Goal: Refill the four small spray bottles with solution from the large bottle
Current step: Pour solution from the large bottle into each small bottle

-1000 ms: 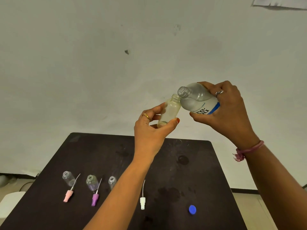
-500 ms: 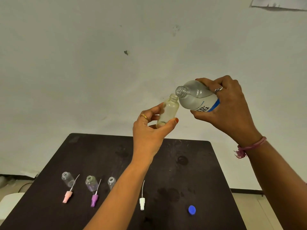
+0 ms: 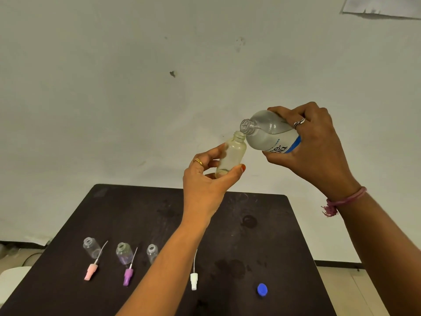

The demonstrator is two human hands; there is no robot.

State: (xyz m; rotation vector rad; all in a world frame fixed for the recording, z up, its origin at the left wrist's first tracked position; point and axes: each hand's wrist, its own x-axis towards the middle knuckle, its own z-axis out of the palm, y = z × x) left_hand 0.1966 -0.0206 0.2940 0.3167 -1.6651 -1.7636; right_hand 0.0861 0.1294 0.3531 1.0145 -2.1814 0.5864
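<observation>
Overhead, head view: left hand point(image 3: 206, 181), raised above the desk point(image 3: 262, 247), fingers point(image 3: 218, 150) and thumb pinching a small frosted spray bottle point(image 3: 232, 156), uncapped, held nearly upright, neck tipped slightly right. Right hand point(image 3: 316, 147), raised at the same level, fingers wrapped round the large bottle point(image 3: 268, 133), clear with a blue-and-white label, tilted so its open threaded mouth sits just above the small bottle's neck. On the desk's near left: three uncapped small bottles, clear point(image 3: 91, 247), purple-tinted point(image 3: 124, 253), clear point(image 3: 152, 253) partly hidden by the left forearm. Beside them, spray heads with dip tubes: pink point(image 3: 91, 271), purple point(image 3: 128, 275), white point(image 3: 193, 280). Blue cap point(image 3: 262, 289), near right.
</observation>
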